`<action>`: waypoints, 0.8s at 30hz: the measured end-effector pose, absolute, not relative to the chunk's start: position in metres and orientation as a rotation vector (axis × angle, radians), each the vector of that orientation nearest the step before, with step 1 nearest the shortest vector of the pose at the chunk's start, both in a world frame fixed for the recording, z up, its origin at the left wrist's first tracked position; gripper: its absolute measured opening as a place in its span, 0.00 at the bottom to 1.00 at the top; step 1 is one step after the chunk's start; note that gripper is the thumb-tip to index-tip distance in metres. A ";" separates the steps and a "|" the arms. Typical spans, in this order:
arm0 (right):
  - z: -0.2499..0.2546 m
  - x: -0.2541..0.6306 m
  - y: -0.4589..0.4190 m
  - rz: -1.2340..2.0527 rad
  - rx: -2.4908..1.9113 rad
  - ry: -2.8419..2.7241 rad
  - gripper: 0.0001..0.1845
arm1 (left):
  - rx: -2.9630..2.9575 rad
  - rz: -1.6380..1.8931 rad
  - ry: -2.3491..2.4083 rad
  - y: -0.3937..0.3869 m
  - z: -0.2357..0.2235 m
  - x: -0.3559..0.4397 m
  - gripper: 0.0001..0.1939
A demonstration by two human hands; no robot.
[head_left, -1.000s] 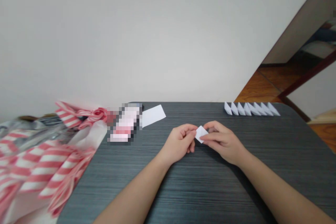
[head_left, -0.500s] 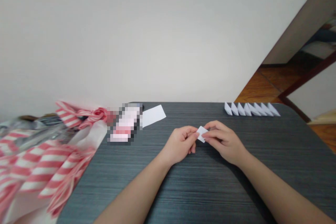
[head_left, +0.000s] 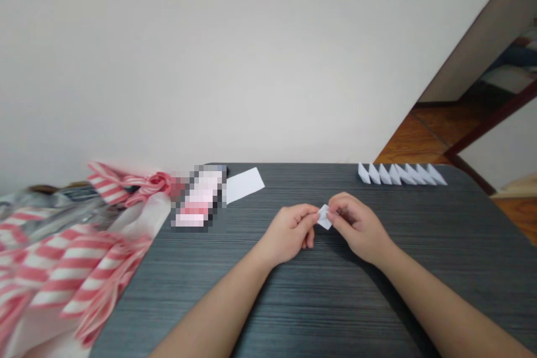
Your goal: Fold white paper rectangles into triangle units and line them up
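A small folded piece of white paper [head_left: 324,217] is pinched between both hands just above the dark grey table [head_left: 293,296]. My left hand [head_left: 290,233] grips its left side with curled fingers. On the right side, my right hand [head_left: 356,226] holds it between thumb and fingertips. Most of the paper is hidden by the fingers.
A row of several folded white paper pieces [head_left: 401,174] stands at the table's far right. A flat white paper sheet [head_left: 244,184] lies at the far edge, beside a blurred pink item [head_left: 197,201]. Red and white striped bags [head_left: 62,257] spill over the left edge.
The paper piece shows smaller between the fingers than a second ago, as both hands have closed in on it. The hands stay in the same spot.
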State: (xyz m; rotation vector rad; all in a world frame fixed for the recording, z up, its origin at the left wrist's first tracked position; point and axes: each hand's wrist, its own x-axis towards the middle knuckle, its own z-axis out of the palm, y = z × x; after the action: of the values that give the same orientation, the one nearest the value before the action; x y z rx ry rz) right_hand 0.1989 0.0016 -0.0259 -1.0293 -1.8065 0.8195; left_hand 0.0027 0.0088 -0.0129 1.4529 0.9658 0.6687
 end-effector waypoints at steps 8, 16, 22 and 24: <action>-0.027 0.198 0.002 0.940 -1.026 -1.714 0.03 | 1.512 0.654 0.979 0.008 -0.008 0.002 0.12; -0.026 0.197 0.001 0.969 -1.018 -1.713 0.04 | 1.598 0.649 1.051 0.007 -0.005 0.001 0.14; -0.030 0.195 0.001 1.097 -1.020 -1.615 0.05 | 1.582 0.656 1.042 0.007 -0.003 0.002 0.13; -0.033 0.195 0.001 1.130 -1.021 -1.571 0.07 | 1.575 0.667 1.035 0.006 -0.003 0.002 0.13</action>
State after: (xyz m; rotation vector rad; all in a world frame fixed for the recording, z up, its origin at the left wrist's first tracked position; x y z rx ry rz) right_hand 0.1946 0.0006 -0.0325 -1.0211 -1.5711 1.1302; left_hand 0.0018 0.0064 -0.0032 1.5750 1.0350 0.6673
